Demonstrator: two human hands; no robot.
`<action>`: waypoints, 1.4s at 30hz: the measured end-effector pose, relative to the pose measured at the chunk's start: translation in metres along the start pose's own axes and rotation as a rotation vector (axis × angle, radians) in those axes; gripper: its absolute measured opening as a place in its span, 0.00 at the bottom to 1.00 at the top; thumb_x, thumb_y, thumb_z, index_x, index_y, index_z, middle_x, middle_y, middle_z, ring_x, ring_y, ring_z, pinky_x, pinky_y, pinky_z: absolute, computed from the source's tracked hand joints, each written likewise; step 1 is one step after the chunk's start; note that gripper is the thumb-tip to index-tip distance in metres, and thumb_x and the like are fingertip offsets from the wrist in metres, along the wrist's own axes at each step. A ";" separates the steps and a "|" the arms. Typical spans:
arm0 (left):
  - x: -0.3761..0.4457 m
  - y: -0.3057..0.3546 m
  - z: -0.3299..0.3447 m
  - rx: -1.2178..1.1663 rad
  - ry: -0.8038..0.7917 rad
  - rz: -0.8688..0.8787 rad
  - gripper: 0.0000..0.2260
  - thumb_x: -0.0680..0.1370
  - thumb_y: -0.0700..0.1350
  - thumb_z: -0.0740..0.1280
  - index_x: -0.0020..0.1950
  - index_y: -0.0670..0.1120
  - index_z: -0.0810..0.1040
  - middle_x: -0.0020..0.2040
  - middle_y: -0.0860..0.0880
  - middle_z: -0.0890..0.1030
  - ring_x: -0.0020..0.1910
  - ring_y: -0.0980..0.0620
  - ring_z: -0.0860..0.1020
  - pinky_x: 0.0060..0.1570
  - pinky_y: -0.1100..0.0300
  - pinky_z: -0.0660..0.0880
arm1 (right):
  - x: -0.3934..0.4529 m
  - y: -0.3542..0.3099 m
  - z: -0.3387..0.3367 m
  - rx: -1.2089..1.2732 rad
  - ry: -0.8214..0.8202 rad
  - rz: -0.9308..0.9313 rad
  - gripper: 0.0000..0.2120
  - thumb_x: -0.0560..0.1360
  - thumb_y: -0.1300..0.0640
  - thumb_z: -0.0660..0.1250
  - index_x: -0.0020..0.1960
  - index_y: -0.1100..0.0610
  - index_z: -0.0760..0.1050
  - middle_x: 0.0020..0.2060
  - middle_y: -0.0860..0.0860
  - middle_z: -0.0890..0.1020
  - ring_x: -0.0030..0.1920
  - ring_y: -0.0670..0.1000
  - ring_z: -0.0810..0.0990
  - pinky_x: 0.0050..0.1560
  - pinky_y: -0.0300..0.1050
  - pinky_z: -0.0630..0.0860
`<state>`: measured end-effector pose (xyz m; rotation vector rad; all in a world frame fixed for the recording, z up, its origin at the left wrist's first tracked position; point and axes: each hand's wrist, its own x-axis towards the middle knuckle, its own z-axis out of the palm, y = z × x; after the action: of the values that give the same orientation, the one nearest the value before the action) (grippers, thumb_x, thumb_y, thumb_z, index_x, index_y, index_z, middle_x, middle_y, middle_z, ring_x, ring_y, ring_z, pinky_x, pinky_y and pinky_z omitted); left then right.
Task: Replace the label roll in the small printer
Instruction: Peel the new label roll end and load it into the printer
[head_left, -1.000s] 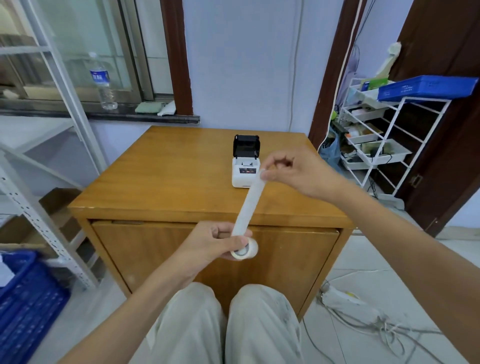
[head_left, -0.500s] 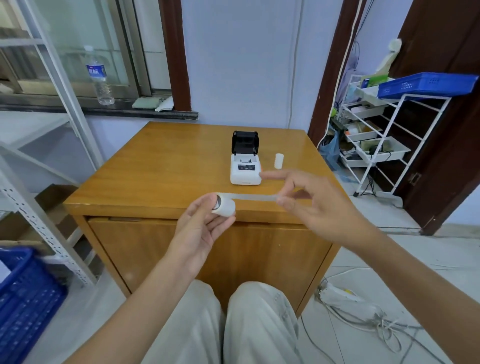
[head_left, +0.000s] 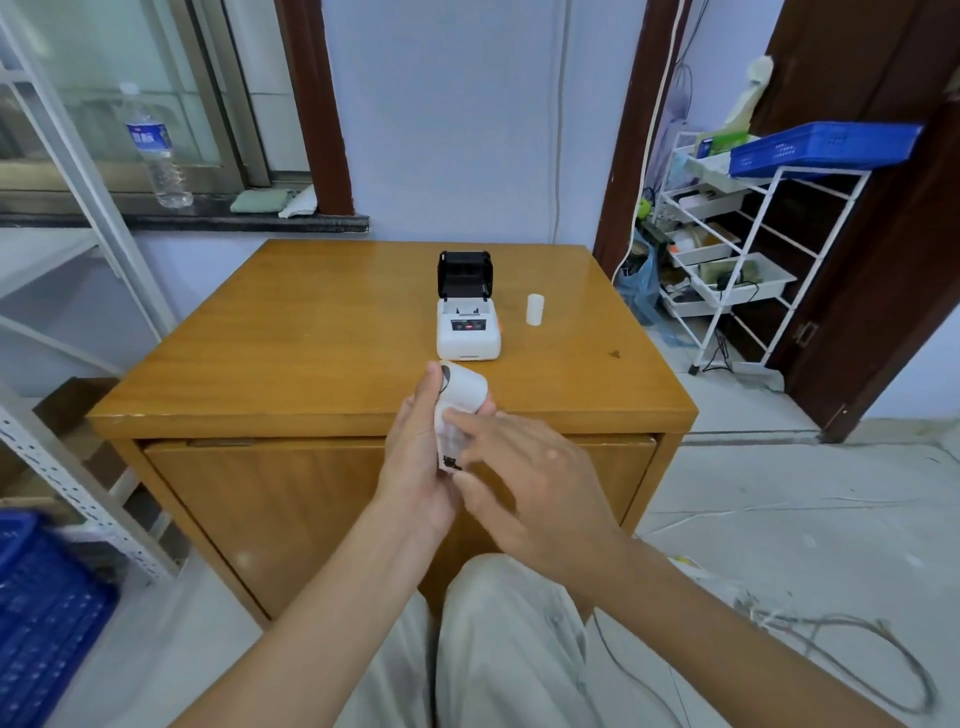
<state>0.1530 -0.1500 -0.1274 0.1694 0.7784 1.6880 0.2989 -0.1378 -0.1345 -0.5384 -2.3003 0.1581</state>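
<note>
A small white printer stands on the wooden cabinet top with its black lid up. A small white roll stands upright just right of it. My left hand holds a white label roll in front of the cabinet's near edge, with a short tail of label hanging down over the palm. My right hand touches that tail with its fingertips, just below the roll.
A white wire rack with a blue tray stands at the right by a dark door. Metal shelving and a blue crate are at the left. Cables lie on the floor. My knees are below.
The long strip of label stretched between my hands has been wound back. My right hand has come in from the right to the roll, and both hands sit lower and closer together.
</note>
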 end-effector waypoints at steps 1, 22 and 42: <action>-0.001 0.002 0.001 0.007 -0.011 0.022 0.49 0.58 0.59 0.86 0.75 0.44 0.74 0.59 0.43 0.83 0.48 0.47 0.86 0.44 0.53 0.84 | 0.000 0.002 -0.003 0.106 0.007 0.020 0.12 0.84 0.55 0.64 0.65 0.55 0.79 0.61 0.50 0.87 0.59 0.54 0.86 0.58 0.53 0.81; -0.019 0.026 -0.004 0.492 -0.395 -0.203 0.29 0.77 0.51 0.74 0.75 0.40 0.75 0.67 0.36 0.82 0.60 0.44 0.84 0.58 0.51 0.84 | 0.028 0.039 -0.051 0.559 -0.382 0.385 0.18 0.75 0.59 0.80 0.61 0.49 0.80 0.56 0.44 0.86 0.59 0.44 0.83 0.61 0.40 0.79; -0.021 0.013 0.000 0.164 -0.066 -0.110 0.29 0.71 0.48 0.77 0.70 0.41 0.78 0.50 0.39 0.87 0.46 0.45 0.88 0.38 0.56 0.86 | 0.002 0.013 -0.003 0.184 -0.033 0.372 0.33 0.71 0.47 0.82 0.70 0.51 0.72 0.63 0.45 0.79 0.64 0.47 0.78 0.62 0.48 0.79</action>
<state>0.1483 -0.1703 -0.1137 0.2897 0.8617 1.5077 0.3040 -0.1257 -0.1339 -0.8664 -2.1684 0.5558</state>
